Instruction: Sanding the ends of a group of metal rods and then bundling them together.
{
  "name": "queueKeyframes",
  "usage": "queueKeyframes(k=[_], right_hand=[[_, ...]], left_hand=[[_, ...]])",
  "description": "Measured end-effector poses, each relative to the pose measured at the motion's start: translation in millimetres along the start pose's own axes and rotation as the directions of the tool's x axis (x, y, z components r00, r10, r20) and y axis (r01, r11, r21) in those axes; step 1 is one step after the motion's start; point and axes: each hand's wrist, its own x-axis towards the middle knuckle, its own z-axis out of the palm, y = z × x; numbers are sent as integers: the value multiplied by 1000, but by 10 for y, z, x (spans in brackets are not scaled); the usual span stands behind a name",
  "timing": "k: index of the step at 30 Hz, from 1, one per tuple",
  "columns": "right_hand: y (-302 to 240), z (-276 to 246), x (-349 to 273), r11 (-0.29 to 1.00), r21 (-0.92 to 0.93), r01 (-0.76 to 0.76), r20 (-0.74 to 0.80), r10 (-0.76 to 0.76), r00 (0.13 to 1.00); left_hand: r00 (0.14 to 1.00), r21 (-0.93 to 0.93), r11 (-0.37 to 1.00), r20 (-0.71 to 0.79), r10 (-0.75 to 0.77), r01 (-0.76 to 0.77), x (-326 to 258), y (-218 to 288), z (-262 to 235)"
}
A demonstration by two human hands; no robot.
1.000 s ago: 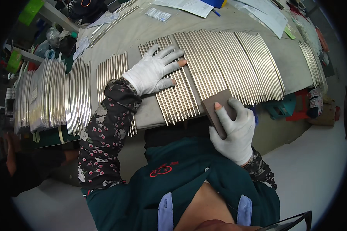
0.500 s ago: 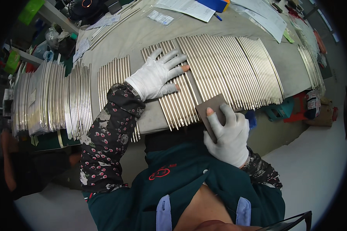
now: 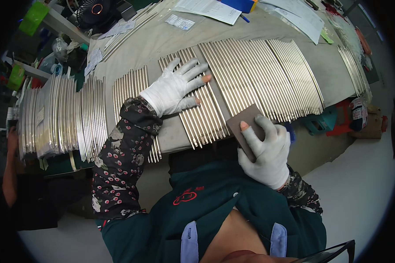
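Observation:
My left hand (image 3: 173, 87), in a white glove with bare fingertips on the thumb and index finger, lies with spread fingers across a group of slim silver metal rods (image 3: 205, 120). Held in my gloved right hand (image 3: 267, 153) is a flat grey-brown rectangular block (image 3: 246, 122) that looks like a sanding pad; my thumb rests on its upper face. The block is at the table's near edge, beside the lower ends of a wide group of rods (image 3: 254, 79). Whether it touches them I cannot tell. Part of the rods under my left hand is hidden.
More rods (image 3: 129, 90) lie left of my left arm, with plastic-wrapped bundles (image 3: 59, 116) farther left. Papers (image 3: 213, 9) and a small bag (image 3: 180, 22) lie at the back, near a black fan (image 3: 92, 15). Another person's arm (image 3: 8, 175) shows at far left.
My right hand and the block have shifted slightly to the right. My left hand stays spread on the rods. The other person's arm at far left has moved.

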Motion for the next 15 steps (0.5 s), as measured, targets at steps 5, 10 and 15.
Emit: queueKeyframes(k=[5,10,15], right_hand=[[-91,168,336,998,-68,9,58,-5,998],[-4,143,303,996,-30,84,52,-83,995],[396,-203,-85,1000,-16,8,-129,-10,992]], left_hand=[[1000,-11,1000,15,-4,5,5,11,-34],[999,4,1000,-35,5,-5,31,36,-67],[995,34,999,94,-41,38,89,109,-93]])
